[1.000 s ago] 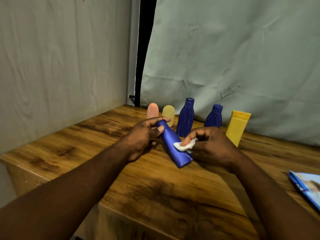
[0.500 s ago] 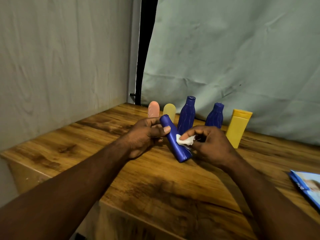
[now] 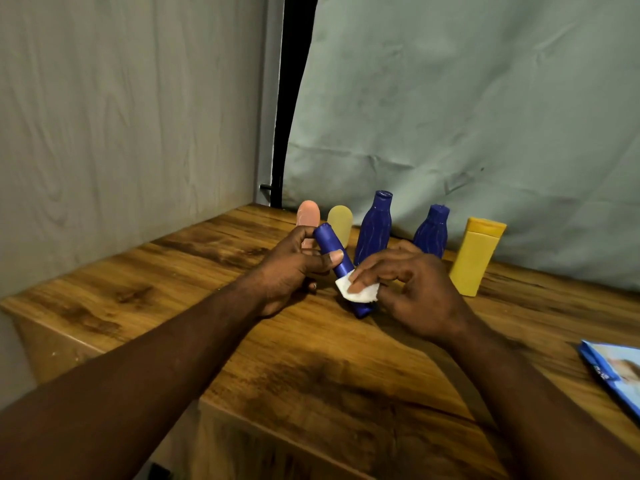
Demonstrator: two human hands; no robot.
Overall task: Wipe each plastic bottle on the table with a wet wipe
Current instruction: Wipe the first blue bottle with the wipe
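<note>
My left hand (image 3: 294, 268) grips a slim blue bottle (image 3: 333, 249) tilted above the wooden table (image 3: 311, 375), thumb across its side. My right hand (image 3: 412, 289) pinches a small white wet wipe (image 3: 358, 292) and presses it against the bottle's lower part. Behind them a row stands at the back of the table: a pink bottle (image 3: 308, 214), a pale yellow bottle (image 3: 341, 220), a tall blue ribbed bottle (image 3: 374, 226), a shorter blue ribbed bottle (image 3: 433, 230) and a yellow flat bottle (image 3: 476, 256).
A blue wet wipe pack (image 3: 616, 372) lies at the table's right edge. A pale wooden wall (image 3: 121, 133) closes the left side and a grey-green cloth (image 3: 467, 116) hangs behind the bottles. The table's front edge runs below my forearms.
The wipe has slid down the blue bottle toward its lower end, and my right hand has turned so its fingers spread over the wipe. The bottle stands a little steeper in my left hand.
</note>
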